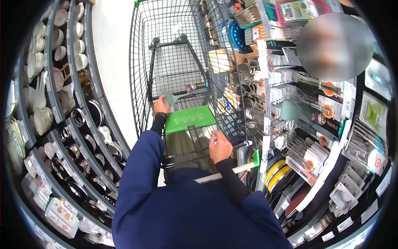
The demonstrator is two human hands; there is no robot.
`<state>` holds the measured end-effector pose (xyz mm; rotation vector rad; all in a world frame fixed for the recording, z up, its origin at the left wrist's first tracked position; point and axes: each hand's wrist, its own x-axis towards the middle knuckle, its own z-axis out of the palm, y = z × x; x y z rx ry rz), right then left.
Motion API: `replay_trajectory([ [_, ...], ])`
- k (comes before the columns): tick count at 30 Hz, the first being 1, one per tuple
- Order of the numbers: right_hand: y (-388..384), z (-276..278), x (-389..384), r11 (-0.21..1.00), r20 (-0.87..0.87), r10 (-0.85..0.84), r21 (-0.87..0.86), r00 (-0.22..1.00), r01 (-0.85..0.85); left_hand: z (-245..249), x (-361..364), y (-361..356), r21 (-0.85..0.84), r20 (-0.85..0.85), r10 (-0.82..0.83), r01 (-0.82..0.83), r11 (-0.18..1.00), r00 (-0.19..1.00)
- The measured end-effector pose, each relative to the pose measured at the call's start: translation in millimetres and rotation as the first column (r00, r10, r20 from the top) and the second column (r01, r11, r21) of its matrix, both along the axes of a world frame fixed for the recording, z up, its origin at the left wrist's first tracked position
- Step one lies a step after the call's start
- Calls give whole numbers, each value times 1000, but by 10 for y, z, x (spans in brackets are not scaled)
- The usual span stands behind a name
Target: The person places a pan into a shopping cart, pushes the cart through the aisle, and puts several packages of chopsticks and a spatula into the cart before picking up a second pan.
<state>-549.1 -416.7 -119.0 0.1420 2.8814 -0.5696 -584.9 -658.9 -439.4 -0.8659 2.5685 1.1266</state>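
Inside the black wire cart (143, 62), my left hand (161, 104) is closed on the grey-green head of a spatula (170, 98). The spatula's handle points right and carries a dark printed label. Just below it is the cart's green flap (190, 118). Loosely curled fingers show on my right hand (220, 147), held above the near right part of the cart, with nothing visible in them. Under its wrist runs the cart's push handle (244, 167), which has a green end.
Shelves of bowls and dishes (58, 54) line the left side. Hanging utensils (290, 112), another grey-green utensil (292, 111) and yellow-rimmed pans (277, 175) are close on the right. A pale floor strip (112, 62) runs left of the cart. A round blur covers the upper right.
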Motion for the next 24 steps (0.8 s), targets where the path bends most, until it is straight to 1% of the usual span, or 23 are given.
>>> replay_trajectory([
  [1, 1, 37, -30, 1000, -5, 11, -4, 1000, -11, 172, -13, 81, -20, -98, -5, 3, 1000, 995],
  [2, 9, 88, -43, 1000, -5, 25, 9, 1000, -25, 330, -60, 120, 0, -6, -82, 82, 997, 997],
  [3, 21, 106, -53, 998, 2, 52, 31, 999, -52, 567, -109, 190, 16, 37, -75, 74, 997, 997],
  [5, 90, 80, -28, 997, 47, 50, 51, 998, -52, 477, -111, 353, 27, -19, 55, -55, 998, 998],
  [6, 125, 75, -24, 997, 27, 68, 39, 997, -69, 414, -179, 427, -5, 110, 151, -151, 988, 982],
  [7, 169, 41, -15, 998, 6, 42, 36, 999, -42, 14, -182, 440, -89, 96, 140, -132, 987, 985],
  [8, 217, -4, 10, 997, -29, 79, 9, 996, -79, -158, -217, 409, 28, 165, 94, -100, 995, 982],
  [9, 247, 10, 12, 992, -65, 120, -17, 991, -121, -95, -297, 411, 144, 231, 41, -76, 987, 972],
  [10, 274, 50, 2, 990, 36, 139, 20, 990, -140, -27, -381, 432, 180, 220, 59, -100, 979, 974],
  [11, 307, 47, -6, 991, 19, 129, 13, 991, -130, 50, -445, 448, 216, 210, 81, -127, 968, 974],
  [12, 346, 13, 1, 985, 27, 167, 45, 986, -168, 551, -517, 533, 299, 117, 130, -160, 941, 985],
  [13, 386, -15, 14, 976, 36, 203, 72, 979, -205, 690, -519, 534, 284, 103, 124, -149, 947, 987],
  [14, 427, -24, 9, 975, 45, 213, 51, 976, -215, 807, -534, 475, 164, 57, 37, -45, 985, 998],
  [15, 467, -9, 11, 981, 21, 195, 23, 981, -195, 978, -575, 399, 28, 20, -64, 64, 998, 998],
  [16, 513, 16, 2, 975, 27, 224, -5, 974, -224, 1515, -557, 400, -97, 22, -176, 178, 979, 984],
  [17, 562, 36, 7, 970, 32, 241, -30, 970, -240, 2000, -481, 416, 65, -98, -162, 168, 984, 982],
  [18, 619, 46, 25, 967, -5, 248, -61, 969, -248, 2264, -367, 374, 133, -247, -134, 171, 976, 960],
  [19, 664, -18, 44, 976, -34, 204, -75, 978, -206, 2758, -294, 360, 44, -132, -172, 180, 983, 976],
  [20, 689, -122, 88, 959, -26, 259, -116, 966, -260, 3057, -163, 361, 277, -332, -78, 176, 944, 940],
  [21, 720, -159, 117, 933, -14, 324, -160, 946, -322, 3330, -30, 266, 340, -263, -27, 118, 933, 965],
  [22, 778, -108, 99, 908, 118, 369, -259, 922, -330, 3610, 100, 250, 436, -254, 73, 46, 899, 964],
  [23, 837, -105, 102, 907, 107, 360, -272, 927, -321, 3880, 224, 240, 527, -233, 176, -28, 849, 956],
  [24, 891, -81, 93, 849, 120, 426, -395, 897, -350, 4162, 329, 296, 594, -238, 242, -56, 803, 941],
])
